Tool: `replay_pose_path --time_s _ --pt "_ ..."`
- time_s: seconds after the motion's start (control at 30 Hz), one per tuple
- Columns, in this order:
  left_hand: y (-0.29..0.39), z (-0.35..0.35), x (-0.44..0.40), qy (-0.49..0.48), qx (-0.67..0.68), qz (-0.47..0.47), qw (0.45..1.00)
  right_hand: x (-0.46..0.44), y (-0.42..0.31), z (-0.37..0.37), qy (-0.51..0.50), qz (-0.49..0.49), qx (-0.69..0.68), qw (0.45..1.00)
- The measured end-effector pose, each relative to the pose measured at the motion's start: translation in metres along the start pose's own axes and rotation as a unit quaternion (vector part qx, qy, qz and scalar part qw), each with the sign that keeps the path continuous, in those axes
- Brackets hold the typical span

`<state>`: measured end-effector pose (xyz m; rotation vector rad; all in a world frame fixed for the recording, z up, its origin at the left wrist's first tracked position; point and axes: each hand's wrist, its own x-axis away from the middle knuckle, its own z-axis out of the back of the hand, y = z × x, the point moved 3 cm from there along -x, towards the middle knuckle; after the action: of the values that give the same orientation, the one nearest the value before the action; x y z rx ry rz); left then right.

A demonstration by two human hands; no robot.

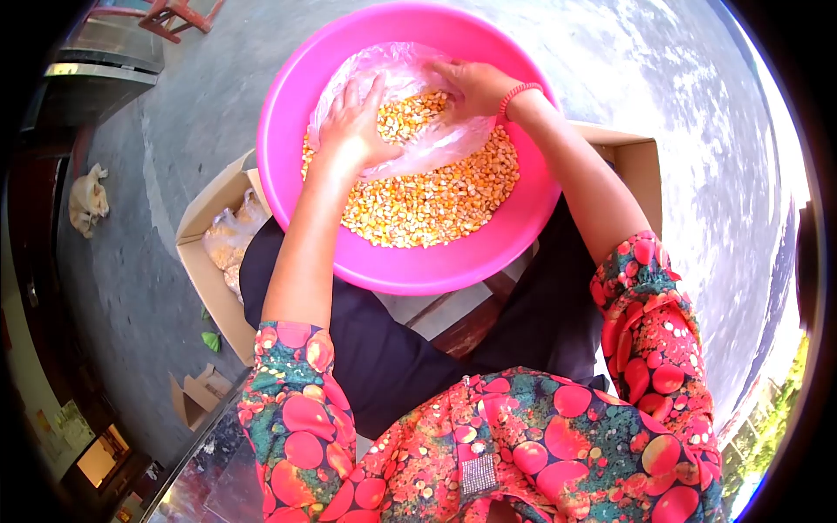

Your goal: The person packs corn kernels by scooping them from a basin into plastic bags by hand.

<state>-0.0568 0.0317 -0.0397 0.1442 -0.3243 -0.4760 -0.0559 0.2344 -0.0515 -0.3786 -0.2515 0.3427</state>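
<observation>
The clear plastic bag is lying among corn kernels in the far half of the pink basin; holding its mouth low and wide should be limiting spills. The left hand is resting with fingers apart; whether the right hand is clamping cannot be told.

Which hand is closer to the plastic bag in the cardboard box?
Left. The left hand is in the pink basin, toward that bag; the right hand is farther across.
</observation>
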Motion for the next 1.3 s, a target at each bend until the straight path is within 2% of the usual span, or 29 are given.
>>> replay_pose_path --time_s 0.07,0.1,0.13,0.2,0.23,0.27,0.3,0.33,0.37,0.43,0.57,0.63,0.67,0.73,0.77,0.8,0.87,0.93,0.97,1.0,1.03,1.07,1.13,1.2,1.23,1.3 --pt "0.002 0.002 -0.001 0.001 -0.005 -0.005 1.000 -0.002 -0.005 0.013 0.081 0.030 0.000 0.996" --pt "0.003 0.000 -0.002 0.000 -0.005 -0.005 1.000 0.000 -0.015 0.024 0.110 0.047 -0.045 0.992" --pt "0.002 0.001 -0.003 0.036 0.014 0.003 0.999 0.003 -0.024 0.028 0.110 0.047 -0.047 0.992" --pt "-0.001 0.000 -0.008 0.070 0.030 0.010 0.997 0.008 -0.041 0.029 0.052 0.145 -0.107 0.982" --pt "-0.005 -0.001 -0.012 0.101 0.044 -0.004 0.994 0.008 -0.041 0.017 0.075 0.224 -0.094 0.967" --pt "-0.007 -0.002 -0.015 0.132 0.059 -0.018 0.989 0.008 -0.037 0.002 0.042 0.234 -0.061 0.969" --pt "-0.007 -0.001 -0.015 0.190 0.064 -0.018 0.980 0.008 -0.039 -0.006 -0.036 0.191 -0.064 0.979" --pt "-0.009 -0.001 -0.016 0.190 0.064 -0.019 0.980 0.010 -0.040 -0.014 -0.112 0.146 -0.065 0.981" --pt "-0.012 0.000 -0.018 0.192 0.060 -0.021 0.979 0.014 -0.041 -0.015 -0.112 0.145 -0.065 0.981" --pt "-0.013 0.001 -0.018 0.221 0.060 -0.020 0.973 0.023 -0.044 -0.019 -0.215 0.110 -0.066 0.968" --pt "-0.017 0.002 -0.023 0.240 0.049 -0.023 0.969 0.025 -0.043 -0.027 -0.264 0.092 -0.099 0.955" --pt "-0.019 0.006 -0.025 0.271 0.136 0.018 0.953 0.019 -0.049 -0.016 -0.117 0.135 -0.103 0.979" --pt "-0.019 0.007 -0.025 0.271 0.137 0.019 0.953 0.018 -0.049 -0.020 -0.118 0.136 -0.102 0.978" --pt "-0.017 0.014 -0.023 0.279 0.142 0.033 0.949 0.016 -0.052 -0.012 0.166 0.198 -0.131 0.957" --pt "-0.015 0.018 -0.023 0.280 0.141 0.033 0.949 0.015 -0.048 -0.018 0.089 0.168 -0.125 0.974" --pt "-0.012 0.020 -0.022 0.264 0.135 0.051 0.954 0.014 -0.047 -0.018 0.089 0.168 -0.126 0.974" --pt "-0.012 0.020 -0.023 0.248 0.129 0.069 0.958 0.015 -0.044 -0.034 -0.161 0.152 -0.079 0.972" --pt "-0.016 0.012 -0.028 0.202 0.156 0.033 0.966 0.020 -0.045 -0.034 -0.167 0.158 -0.078 0.970" --pt "-0.018 0.008 -0.030 0.202 0.156 0.033 0.966 0.021 -0.044 -0.032 -0.183 0.145 -0.081 0.969" --pt "-0.017 0.002 -0.032 0.217 0.125 -0.013 0.968 0.022 -0.045 -0.028 -0.199 0.131 -0.084 0.968" --pt "-0.015 -0.003 -0.034 0.231 0.093 -0.060 0.967 0.021 -0.046 -0.022 -0.198 0.131 -0.084 0.968" --pt "-0.017 -0.010 -0.035 0.232 0.092 -0.060 0.967 0.018 -0.046 -0.014 -0.168 0.115 -0.089 0.975" --pt "-0.014 -0.019 -0.037 0.169 0.037 -0.063 0.983 0.014 -0.043 -0.010 -0.137 0.099 -0.093 0.981" --pt "-0.013 -0.018 -0.036 0.146 0.050 -0.063 0.986 0.003 -0.026 -0.007 0.042 -0.007 -0.143 0.989" --pt "-0.011 -0.015 -0.033 0.122 0.064 -0.062 0.988 -0.001 -0.017 -0.007 0.041 -0.036 -0.081 0.995" --pt "-0.004 -0.009 -0.026 0.115 0.070 -0.077 0.988 -0.004 -0.002 -0.013 0.053 -0.035 -0.047 0.997"
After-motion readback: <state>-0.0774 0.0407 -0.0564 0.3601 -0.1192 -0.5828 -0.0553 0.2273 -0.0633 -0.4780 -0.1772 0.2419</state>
